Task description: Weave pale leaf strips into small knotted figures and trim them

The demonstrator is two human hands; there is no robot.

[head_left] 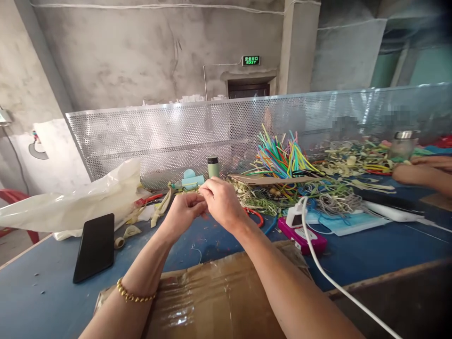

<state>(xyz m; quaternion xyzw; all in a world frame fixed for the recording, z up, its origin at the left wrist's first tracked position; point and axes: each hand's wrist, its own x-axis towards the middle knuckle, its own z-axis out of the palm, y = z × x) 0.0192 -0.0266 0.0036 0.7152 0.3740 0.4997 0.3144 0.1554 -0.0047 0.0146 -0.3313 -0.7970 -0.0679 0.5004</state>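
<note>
My left hand [183, 212] and my right hand [221, 201] meet above the blue table [370, 249], fingers pinched together on a small pale thing that I cannot make out. A gold bead bracelet [134, 293] circles my left wrist. Just behind the hands lie pale strips [161, 207] and a light blue object [191, 181]. A heap of coloured and green strips [286, 162] spreads to the right of my hands. Red-handled scissors [256, 215] lie close under my right hand.
A black phone [94, 246] lies at the left beside a white plastic bag [81, 200]. A taped cardboard box [212, 296] sits under my forearms. A magenta power bank [303, 235] with a white cable is at the right. Another person's arm [422, 173] rests far right. A perforated metal screen [158, 136] backs the table.
</note>
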